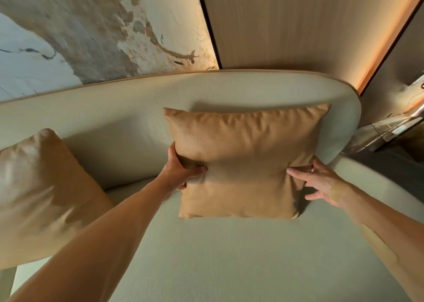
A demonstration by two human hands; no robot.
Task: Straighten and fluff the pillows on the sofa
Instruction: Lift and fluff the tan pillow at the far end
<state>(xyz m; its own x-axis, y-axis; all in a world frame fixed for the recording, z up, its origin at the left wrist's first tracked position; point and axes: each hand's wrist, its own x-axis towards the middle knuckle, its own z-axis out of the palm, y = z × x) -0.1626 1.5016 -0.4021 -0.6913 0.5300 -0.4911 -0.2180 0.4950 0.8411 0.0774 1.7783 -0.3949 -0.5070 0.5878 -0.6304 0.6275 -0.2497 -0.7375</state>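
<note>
The tan pillow stands upright on my sofa's seat, leaning on the backrest near the sofa's right end. My left hand is clamped on its left edge, thumb pressed into the front and fingers wrapped behind, so the leather dents there. My right hand lies against the right edge with fingers spread and loose, thumb on the front face; it touches but does not pinch. The pillow's top corners stick up and its lower edge sits on the seat. A 2nd pillow, same tan, leans at the left, well apart from the 1st and blurred. Behind the backrest are a mottled wall panel and a wood panel with a glowing strip.
</note>
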